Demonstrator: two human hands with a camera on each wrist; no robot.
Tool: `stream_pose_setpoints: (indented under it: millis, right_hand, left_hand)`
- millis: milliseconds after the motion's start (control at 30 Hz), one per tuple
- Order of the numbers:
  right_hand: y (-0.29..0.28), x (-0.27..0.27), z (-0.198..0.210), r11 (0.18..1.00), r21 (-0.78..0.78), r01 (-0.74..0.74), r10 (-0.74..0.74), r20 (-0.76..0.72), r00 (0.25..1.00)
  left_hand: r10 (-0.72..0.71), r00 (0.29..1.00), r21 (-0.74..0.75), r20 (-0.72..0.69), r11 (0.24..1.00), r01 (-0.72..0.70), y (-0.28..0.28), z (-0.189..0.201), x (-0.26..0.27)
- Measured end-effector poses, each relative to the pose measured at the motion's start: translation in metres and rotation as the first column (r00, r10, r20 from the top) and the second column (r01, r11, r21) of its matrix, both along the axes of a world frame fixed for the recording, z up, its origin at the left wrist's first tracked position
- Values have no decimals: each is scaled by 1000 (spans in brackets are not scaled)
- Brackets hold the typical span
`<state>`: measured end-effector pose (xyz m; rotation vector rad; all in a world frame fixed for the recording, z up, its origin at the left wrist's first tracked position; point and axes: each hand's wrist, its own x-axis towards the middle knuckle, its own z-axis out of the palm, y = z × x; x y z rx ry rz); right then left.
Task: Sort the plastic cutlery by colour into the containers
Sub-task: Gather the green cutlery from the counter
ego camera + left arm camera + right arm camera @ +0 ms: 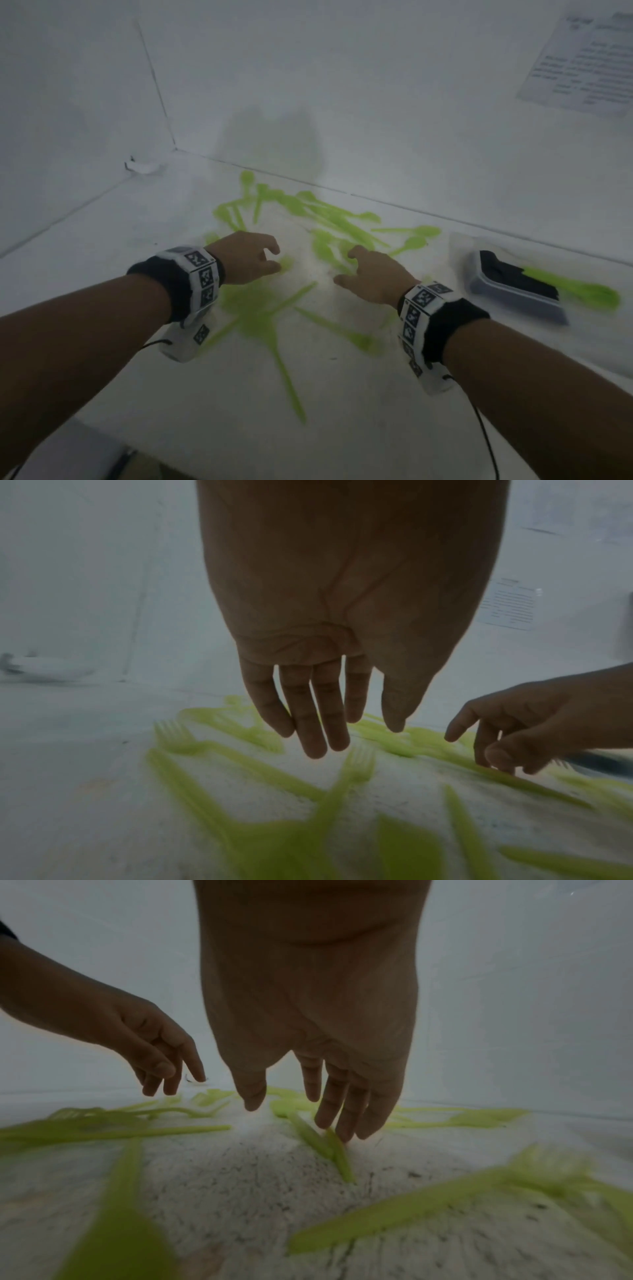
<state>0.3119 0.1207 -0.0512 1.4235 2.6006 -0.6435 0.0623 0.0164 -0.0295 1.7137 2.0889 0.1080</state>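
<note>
Above scattered green cutlery (329, 222), two hands (248, 257), one container (513, 291).

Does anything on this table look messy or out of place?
Yes. Green plastic cutlery lies scattered and crisscrossed over the white table, under both open hands. At the right, a grey container sits skewed, with green handles sticking out over its edge.

Motion blur is smearing the green cutlery (260, 308); piece types mostly unreadable. Wall sheet (582, 61) text illegible, edge cutting it off.
</note>
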Motion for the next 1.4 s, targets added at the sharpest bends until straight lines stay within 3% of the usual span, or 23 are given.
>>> stream_pose_setpoints:
  millis: [133, 333, 467, 600, 867, 967, 1067, 1233, 1400]
  right_hand:
    - [-2, -3, -8, 993, 74, 96, -98, 14, 995]
    - [-7, 14, -9, 974, 49, 220, -217, -54, 975]
    - [-3, 20, -10, 968, 50, 247, -242, -99, 965]
    - [13, 18, -4, 978, 79, 195, -191, -54, 980]
    - [37, 18, -9, 985, 83, 148, -143, -70, 987]
    - [49, 19, -6, 990, 5, 139, -137, -126, 983]
    - [64, 25, -4, 972, -1, 236, -230, -240, 943]
    - [81, 33, -16, 963, 75, 261, -259, -29, 965]
    - [86, 31, -21, 961, 42, 274, -274, 14, 962]
  left_hand:
    - [-124, 992, 51, 13, 991, 123, 21, -6, -16]
    - [-275, 962, 111, -1, 956, 273, 60, -21, 2]
    - [-367, 928, 74, -64, 926, 371, 83, -28, 29]
    - [-409, 899, 24, -155, 908, 418, 94, -33, 53]
    - [-190, 979, 84, -80, 977, 196, 100, -37, 61]
    - [-34, 999, 107, 17, 994, 32, 98, -38, 63]
    - [126, 976, 136, 177, 979, -152, 99, -40, 59]
    - [173, 876, 226, 451, 927, -299, 104, -42, 49]
    - [179, 889, 221, 421, 931, -292, 121, -38, 42]
